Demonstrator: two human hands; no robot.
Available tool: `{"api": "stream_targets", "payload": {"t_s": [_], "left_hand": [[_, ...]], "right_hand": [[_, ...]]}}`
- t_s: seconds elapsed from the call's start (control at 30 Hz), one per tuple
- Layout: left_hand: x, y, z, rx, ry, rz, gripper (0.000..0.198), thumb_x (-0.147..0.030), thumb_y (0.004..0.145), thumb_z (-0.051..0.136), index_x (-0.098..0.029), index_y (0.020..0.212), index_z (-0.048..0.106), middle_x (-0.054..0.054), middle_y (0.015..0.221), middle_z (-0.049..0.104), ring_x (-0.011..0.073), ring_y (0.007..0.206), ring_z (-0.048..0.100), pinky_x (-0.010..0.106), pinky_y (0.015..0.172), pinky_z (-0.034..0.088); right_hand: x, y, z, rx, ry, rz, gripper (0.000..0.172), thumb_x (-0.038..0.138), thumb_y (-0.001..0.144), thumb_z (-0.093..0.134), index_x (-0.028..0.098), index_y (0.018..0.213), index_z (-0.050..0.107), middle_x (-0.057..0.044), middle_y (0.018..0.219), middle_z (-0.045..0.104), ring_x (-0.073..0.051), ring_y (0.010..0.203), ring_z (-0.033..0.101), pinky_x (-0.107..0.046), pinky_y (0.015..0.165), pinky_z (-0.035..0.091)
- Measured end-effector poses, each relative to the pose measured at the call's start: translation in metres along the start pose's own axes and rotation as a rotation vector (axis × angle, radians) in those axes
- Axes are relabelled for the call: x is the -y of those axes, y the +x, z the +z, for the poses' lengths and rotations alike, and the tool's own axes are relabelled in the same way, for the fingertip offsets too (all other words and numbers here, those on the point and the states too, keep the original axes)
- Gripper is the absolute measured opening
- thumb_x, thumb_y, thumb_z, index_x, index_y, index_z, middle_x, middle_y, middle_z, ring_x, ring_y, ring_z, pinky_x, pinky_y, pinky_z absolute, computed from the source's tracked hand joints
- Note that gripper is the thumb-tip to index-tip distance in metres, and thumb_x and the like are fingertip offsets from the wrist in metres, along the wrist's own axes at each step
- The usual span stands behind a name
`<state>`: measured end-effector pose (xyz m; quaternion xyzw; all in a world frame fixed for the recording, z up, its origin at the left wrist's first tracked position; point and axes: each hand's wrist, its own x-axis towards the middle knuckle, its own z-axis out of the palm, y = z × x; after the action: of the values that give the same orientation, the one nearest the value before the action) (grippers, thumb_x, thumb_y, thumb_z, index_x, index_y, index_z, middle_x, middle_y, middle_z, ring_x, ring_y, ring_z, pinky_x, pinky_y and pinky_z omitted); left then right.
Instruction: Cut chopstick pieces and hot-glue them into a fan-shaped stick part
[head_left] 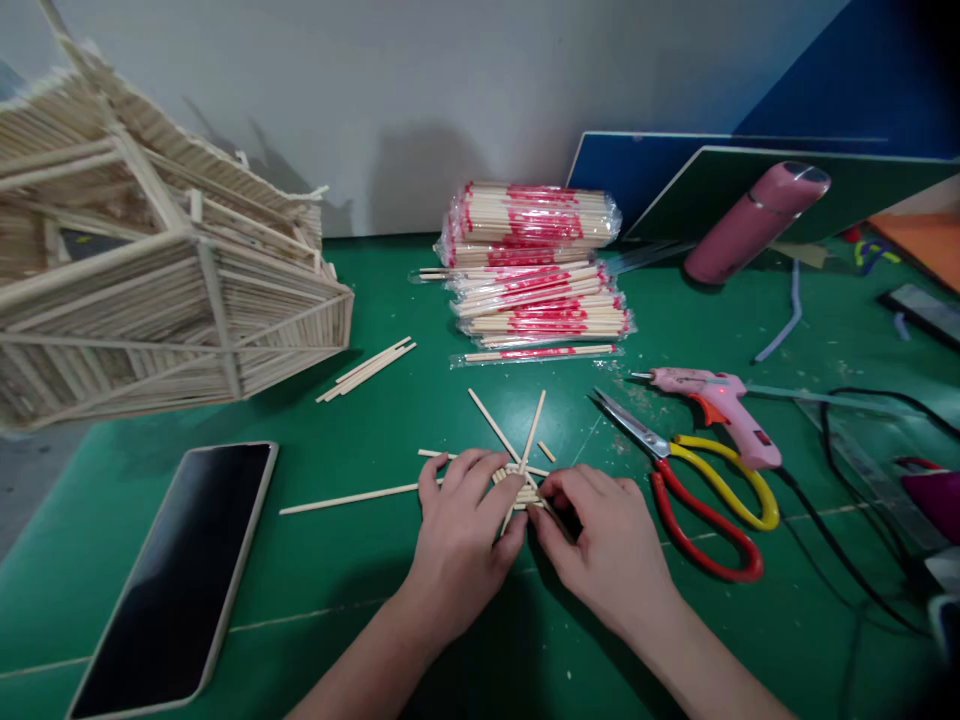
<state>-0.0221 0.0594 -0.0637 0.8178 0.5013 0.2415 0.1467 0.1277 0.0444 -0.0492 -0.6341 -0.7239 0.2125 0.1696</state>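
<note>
Both hands meet over a small frame of wooden sticks [531, 494] on the green table; crossed sticks jut out beyond it. My left hand [466, 510] presses the frame's left side, fingers bent over it and thumb at its near edge. The thumb and fingertips of my right hand [600, 525] pinch the frame's right edge, hiding part of it. One long stick [349, 499] reaches out leftward from beneath my left fingers. A short cut piece of stick [547, 452] lies just beyond the frame.
Scissors [664, 450] and a pink glue gun [709, 390] lie to the right. Wrapped chopsticks [536, 305] and loose sticks [367, 370] are farther back. A phone [180, 570] lies left, below a large stick-built model [217, 300]. A pink bottle [757, 225] leans against boards.
</note>
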Motion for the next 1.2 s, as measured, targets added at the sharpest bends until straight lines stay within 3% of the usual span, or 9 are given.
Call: {"api": "stream_targets", "payload": {"t_s": [0.3, 0.57, 1.2], "left_hand": [[-0.0022, 0.0004, -0.0006, 0.011, 0.007, -0.007, 0.018, -0.022, 0.077, 0.049, -0.022, 0.093, 0.058, 0.005, 0.103, 0.062, 0.0229, 0.099, 0.049, 0.046, 0.088, 0.023], [-0.0021, -0.0007, 0.0001, 0.037, 0.084, 0.006, 0.011, -0.022, 0.076, 0.050, -0.024, 0.078, 0.061, 0.003, 0.104, 0.062, 0.0239, 0.100, 0.049, 0.049, 0.087, 0.024], [-0.0005, -0.0007, 0.0040, -0.010, 0.104, 0.030, 0.009, -0.023, 0.076, 0.052, -0.025, 0.076, 0.061, 0.001, 0.104, 0.062, 0.0237, 0.102, 0.049, 0.051, 0.090, 0.022]], "right_hand": [[-0.0017, 0.0010, 0.0023, 0.009, -0.027, -0.001, 0.011, 0.030, 0.079, 0.048, 0.021, 0.075, 0.053, 0.001, 0.070, 0.056, -0.017, 0.069, 0.050, -0.029, 0.062, 0.024], [-0.0057, 0.0016, 0.0031, 0.006, 0.000, -0.035, 0.010, 0.029, 0.080, 0.048, 0.021, 0.077, 0.053, 0.000, 0.072, 0.057, -0.017, 0.069, 0.050, -0.029, 0.062, 0.024], [-0.0067, -0.0008, 0.0028, -0.040, 0.079, -0.053, 0.005, 0.025, 0.079, 0.050, 0.021, 0.078, 0.053, 0.001, 0.071, 0.056, -0.016, 0.069, 0.050, -0.029, 0.063, 0.027]]}}
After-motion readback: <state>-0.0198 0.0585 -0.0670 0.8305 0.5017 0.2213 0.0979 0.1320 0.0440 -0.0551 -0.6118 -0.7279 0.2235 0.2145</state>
